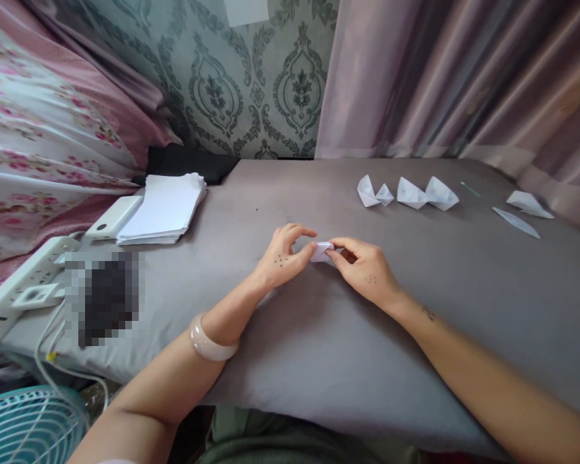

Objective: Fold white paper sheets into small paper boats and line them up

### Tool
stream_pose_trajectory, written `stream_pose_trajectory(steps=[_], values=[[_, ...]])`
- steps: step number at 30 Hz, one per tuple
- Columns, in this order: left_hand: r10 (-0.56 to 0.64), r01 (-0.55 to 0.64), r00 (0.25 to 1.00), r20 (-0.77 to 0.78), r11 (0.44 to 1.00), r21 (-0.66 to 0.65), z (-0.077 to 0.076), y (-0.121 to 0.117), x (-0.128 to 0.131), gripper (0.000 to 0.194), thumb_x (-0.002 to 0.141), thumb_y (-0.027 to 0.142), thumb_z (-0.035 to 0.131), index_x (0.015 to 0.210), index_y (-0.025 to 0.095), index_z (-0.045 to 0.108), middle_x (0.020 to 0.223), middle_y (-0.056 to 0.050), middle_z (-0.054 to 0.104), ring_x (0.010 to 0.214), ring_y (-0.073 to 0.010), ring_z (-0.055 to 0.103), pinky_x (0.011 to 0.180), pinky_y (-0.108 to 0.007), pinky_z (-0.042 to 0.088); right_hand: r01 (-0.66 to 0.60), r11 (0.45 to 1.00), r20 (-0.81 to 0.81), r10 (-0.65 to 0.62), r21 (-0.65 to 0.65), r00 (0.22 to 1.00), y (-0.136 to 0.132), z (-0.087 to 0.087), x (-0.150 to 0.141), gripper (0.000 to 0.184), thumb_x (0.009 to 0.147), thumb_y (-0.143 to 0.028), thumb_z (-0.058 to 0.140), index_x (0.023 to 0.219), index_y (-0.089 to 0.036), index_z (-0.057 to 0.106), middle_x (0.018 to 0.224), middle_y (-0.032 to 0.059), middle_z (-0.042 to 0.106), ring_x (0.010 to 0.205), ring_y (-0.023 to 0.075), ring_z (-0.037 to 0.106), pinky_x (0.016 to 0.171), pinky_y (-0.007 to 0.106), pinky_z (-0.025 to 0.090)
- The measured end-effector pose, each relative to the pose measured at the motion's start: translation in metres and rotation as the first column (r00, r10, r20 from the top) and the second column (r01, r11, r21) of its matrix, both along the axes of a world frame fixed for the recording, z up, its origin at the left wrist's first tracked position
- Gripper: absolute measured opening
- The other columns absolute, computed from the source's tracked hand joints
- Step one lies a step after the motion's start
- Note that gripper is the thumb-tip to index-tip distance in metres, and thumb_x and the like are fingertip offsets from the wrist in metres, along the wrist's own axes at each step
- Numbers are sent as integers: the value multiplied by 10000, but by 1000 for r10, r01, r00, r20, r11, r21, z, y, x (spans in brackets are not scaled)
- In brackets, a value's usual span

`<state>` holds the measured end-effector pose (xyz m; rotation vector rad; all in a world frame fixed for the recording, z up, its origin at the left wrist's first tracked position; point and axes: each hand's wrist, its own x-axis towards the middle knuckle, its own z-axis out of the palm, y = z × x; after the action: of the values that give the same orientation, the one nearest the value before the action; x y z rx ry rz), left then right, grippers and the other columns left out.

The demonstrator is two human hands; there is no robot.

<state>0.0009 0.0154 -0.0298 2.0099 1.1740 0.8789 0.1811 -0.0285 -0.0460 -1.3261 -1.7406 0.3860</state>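
Between my two hands is a small folded piece of white paper, held just over the grey cloth. My right hand pinches its right end between thumb and forefinger, the other fingers curled under. On the left side, the thumb of my left hand touches the paper's near left corner. Its forefinger stretches out above the thumb with a gap between them. The lower fingers of both hands are partly hidden.
Folded white paper shapes stand at the back right, near a folded paper piece and a pointed paper strip. Left lie a paper stack, a power strip with cables, and a blurred dark object. A fan stands below.
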Motion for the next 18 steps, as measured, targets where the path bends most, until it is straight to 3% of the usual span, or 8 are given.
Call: stream_pose_trajectory(steps=[3,6,10,18], values=[[-79,79,997,8,995,62,1,-5,2,242,816,249,608,1050,235,668,1053,-37,669,1018,-203,532,823,-310,469,-18,1000,85,17,18,996,0,-2,2,135,867,-220,598,970,-207,684,881,26,719,665,138,625,656,261,483],[-125,120,991,39,986,119,-2,-8,6,185,822,271,638,995,232,688,965,-28,694,960,-189,553,783,-297,467,-26,999,147,20,41,989,1,-3,2,151,864,-200,593,989,-198,679,895,39,715,703,153,635,682,270,476],[-64,54,993,99,994,99,-8,-6,8,154,841,334,640,923,225,713,893,-30,703,843,-163,593,709,-275,472,-25,999,157,17,48,987,1,-3,-1,137,886,-230,574,971,-203,678,875,40,707,704,156,632,673,270,464],[-8,-5,996,92,990,143,-10,-4,9,115,813,262,623,870,195,698,876,-27,713,824,-149,627,687,-244,485,51,999,142,-53,21,988,2,-1,-10,147,852,-221,573,946,-194,682,848,39,702,656,146,607,635,269,459]])
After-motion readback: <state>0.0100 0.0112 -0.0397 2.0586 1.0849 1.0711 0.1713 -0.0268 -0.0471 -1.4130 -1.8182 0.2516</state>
